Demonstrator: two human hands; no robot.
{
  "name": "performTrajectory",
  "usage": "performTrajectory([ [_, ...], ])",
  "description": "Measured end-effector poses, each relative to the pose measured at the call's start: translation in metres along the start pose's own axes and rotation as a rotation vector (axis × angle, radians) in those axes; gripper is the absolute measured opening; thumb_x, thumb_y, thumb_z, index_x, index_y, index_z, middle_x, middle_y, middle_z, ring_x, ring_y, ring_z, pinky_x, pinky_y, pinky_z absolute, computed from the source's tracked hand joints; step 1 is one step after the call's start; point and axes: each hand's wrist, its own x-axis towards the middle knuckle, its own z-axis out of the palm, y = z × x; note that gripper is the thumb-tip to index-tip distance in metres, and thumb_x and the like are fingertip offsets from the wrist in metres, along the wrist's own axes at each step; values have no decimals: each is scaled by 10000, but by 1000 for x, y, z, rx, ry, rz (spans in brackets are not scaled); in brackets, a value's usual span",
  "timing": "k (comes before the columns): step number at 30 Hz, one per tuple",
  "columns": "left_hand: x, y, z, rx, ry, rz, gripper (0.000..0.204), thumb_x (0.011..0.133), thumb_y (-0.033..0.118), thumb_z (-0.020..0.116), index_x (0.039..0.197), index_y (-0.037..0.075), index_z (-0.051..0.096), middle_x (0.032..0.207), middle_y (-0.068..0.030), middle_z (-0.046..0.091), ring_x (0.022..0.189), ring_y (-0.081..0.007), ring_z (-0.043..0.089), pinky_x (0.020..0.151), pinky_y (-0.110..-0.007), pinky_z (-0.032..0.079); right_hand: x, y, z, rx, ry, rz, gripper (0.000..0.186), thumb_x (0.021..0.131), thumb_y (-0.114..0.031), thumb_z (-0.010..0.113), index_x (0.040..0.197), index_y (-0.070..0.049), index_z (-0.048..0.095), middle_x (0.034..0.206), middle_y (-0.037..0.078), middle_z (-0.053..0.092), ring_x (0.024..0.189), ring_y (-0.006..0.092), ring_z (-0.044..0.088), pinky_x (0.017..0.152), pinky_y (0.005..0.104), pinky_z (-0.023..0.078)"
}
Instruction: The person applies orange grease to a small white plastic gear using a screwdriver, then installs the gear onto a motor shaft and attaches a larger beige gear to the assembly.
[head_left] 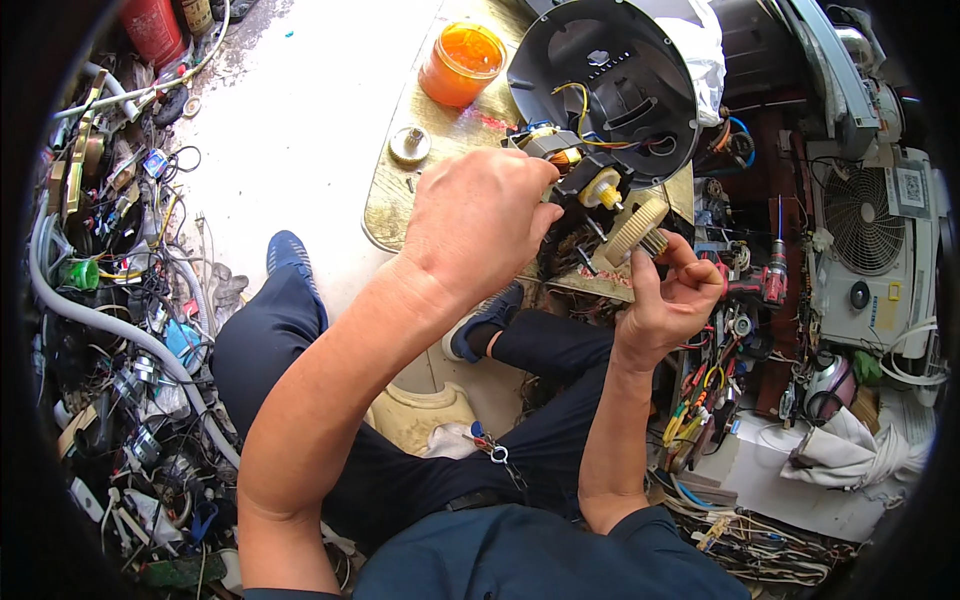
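My right hand (665,300) pinches a cream plastic gear (634,232) by its smaller dark toothed end. Just beyond the gear, my left hand (480,215) is closed on the near side of a small electric motor assembly (565,160), with copper windings showing. Its fingertips are partly hidden behind the back of the hand. A second, smaller cream gear (602,190) sits on the assembly. Yellow and blue wires run from the motor into a round black plastic housing (625,75) behind it.
A jar of orange grease (455,85) and a small round metal part (409,146) stand on the worn board (390,200). Cables and scrap parts (140,380) heap up on the left. At right are a red-and-black power drill (760,285), hand tools and a white fan unit (865,225).
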Motion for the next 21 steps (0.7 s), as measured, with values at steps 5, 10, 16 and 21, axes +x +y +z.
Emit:
performTrajectory([
  [5,0,-1,-2,17,50,22,248,915,205,835,1092,31,816,991,-156,802,901,-352,774,820,-450,602,5,-10,-16,156,-34,127,432,918,141,724,1199,-64,468,1288,235,713,1184,254,705,1104,407,543],
  [10,1,0,-10,-16,99,44,233,940,169,823,1118,19,813,986,-152,805,752,-315,763,722,-404,592,9,-14,-38,296,-72,240,421,924,120,719,1211,-76,482,1299,221,713,1200,265,705,1123,433,541],
  [16,2,4,-16,-178,190,201,302,915,169,884,1153,1,807,1002,-140,807,585,-163,657,570,-311,527,7,-27,-59,439,-89,457,447,889,126,707,1240,-62,503,1289,255,720,1156,271,721,1089,431,557],
  [21,-13,30,-14,-197,170,409,751,701,402,1038,1315,70,764,1191,-114,798,728,-173,739,618,-296,587,3,-39,-68,513,-139,637,432,888,117,699,1234,-51,502,1281,231,722,1146,264,716,1065,405,560],
])
